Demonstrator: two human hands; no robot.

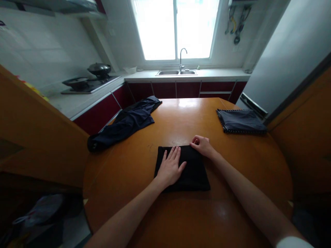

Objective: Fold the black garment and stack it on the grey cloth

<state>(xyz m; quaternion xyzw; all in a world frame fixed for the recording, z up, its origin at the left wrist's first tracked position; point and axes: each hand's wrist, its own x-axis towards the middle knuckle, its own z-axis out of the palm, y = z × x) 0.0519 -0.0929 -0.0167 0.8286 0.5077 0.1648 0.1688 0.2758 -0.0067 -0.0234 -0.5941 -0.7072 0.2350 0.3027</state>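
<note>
A black folded cloth, roughly square, lies flat on the wooden table in front of me. My left hand rests flat on its left part, fingers stretched toward the far edge. At the cloth's far right corner, my right hand pinches the fabric between thumb and fingers. The cloth's left edge is partly covered by my left hand and wrist.
Dark blue clothing lies loosely along the table's left side. A folded grey-blue cloth with a patterned edge lies at the far right. Beyond the round-ended table are a sink, a stove and a fridge.
</note>
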